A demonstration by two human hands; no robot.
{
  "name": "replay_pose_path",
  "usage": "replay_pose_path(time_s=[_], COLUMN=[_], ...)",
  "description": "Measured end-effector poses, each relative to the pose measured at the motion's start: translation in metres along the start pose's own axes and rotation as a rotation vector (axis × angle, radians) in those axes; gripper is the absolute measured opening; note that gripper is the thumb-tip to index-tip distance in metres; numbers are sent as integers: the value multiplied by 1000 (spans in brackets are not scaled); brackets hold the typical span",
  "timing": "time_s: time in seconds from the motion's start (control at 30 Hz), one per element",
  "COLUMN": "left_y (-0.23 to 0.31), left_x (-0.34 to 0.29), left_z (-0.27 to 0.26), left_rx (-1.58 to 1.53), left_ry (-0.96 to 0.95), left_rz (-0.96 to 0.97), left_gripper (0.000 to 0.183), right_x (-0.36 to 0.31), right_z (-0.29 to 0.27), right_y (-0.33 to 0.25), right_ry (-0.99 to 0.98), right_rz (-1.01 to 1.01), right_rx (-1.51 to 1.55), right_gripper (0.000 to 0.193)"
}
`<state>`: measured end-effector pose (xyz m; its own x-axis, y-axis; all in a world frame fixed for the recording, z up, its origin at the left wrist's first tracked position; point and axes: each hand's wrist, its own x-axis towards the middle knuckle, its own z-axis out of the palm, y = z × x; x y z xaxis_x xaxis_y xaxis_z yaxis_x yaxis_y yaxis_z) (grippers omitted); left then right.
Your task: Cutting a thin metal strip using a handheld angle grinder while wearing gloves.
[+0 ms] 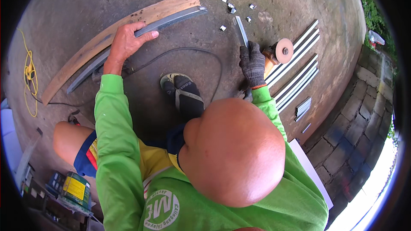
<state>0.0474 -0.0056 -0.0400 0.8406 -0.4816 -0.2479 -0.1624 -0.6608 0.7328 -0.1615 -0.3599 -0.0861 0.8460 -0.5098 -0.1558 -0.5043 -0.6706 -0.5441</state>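
My left hand [126, 45], bare, is closed round a long grey metal bar [175, 19], its thumb over the top. The bar lies along the near side of a wooden plank [162, 10] on the floor. In a dark grey work glove, my right hand [252, 63] grips the near end of a short silvery metal strip [242, 31], which points away from me. Just right of that hand is an angle grinder [269, 61] with a round, tan disc [284, 51]. Several small cut metal pieces [231, 7] lie beyond the strip.
Long metal strips [295, 53] lie in rows at the right, with a bundle of short ones [303, 109] nearer. A dark cable [188, 48] curves over the concrete floor round my foot [184, 92]. A yellow cord [30, 72] lies left; a block wall [342, 124] borders the right.
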Motion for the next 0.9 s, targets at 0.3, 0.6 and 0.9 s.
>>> replay_pose_path(time_s=[0.3,0.6,0.9], left_y=[2,-2,-11], left_x=[1,2,-12], left_z=[-13,-12,11], left_rx=[-96,-143,250], left_ry=[-200,-310,-171], left_rz=[-68,-71,69], left_gripper=[47,61,47], right_x=[-28,-2,-48], right_z=[-3,-8,-24], right_y=[-36,-31,-19], right_ry=[-305,-165,107], right_rz=[-37,351,-62], right_rx=[70,678,-223], right_gripper=[29,31,33])
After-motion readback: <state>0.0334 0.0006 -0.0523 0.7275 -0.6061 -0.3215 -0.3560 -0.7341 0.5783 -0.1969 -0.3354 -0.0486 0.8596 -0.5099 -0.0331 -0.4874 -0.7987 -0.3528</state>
